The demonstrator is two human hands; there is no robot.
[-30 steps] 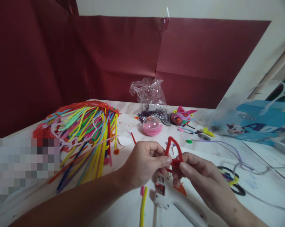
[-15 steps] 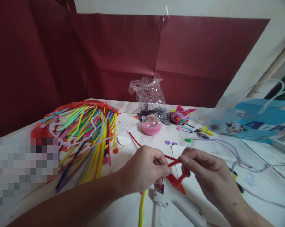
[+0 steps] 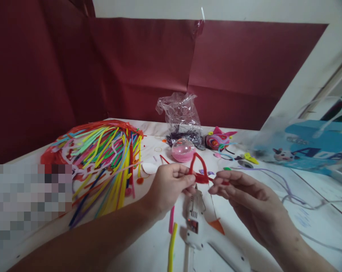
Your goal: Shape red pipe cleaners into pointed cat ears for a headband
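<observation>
A red pipe cleaner [image 3: 198, 155], bent into a pointed loop, stands up between my hands above the table. My left hand [image 3: 169, 187] pinches one lower corner of the loop between thumb and fingers. The fingers of my right hand [image 3: 252, 202] are closed around the red end that runs out from the other corner. A white glue gun [image 3: 198, 238] lies right below the hands, its nozzle pointing away from me. Beyond the loop sits a clear ball with a pink wrapped lower half [image 3: 182, 151].
A red bag of colourful pipe cleaners [image 3: 111, 147] spreads over the left side. Behind are a clear plastic bag [image 3: 179, 113] and a pink eared figure [image 3: 217, 139]. A blue-and-white bag [image 3: 310, 141] stands right, near a cable [image 3: 310, 204]. A yellow strip [image 3: 172, 249] lies in front.
The red pipe cleaner has turned so its pointed loop now stands upwards. My right hand has opened some distance from my left, and the glue gun shows more fully.
</observation>
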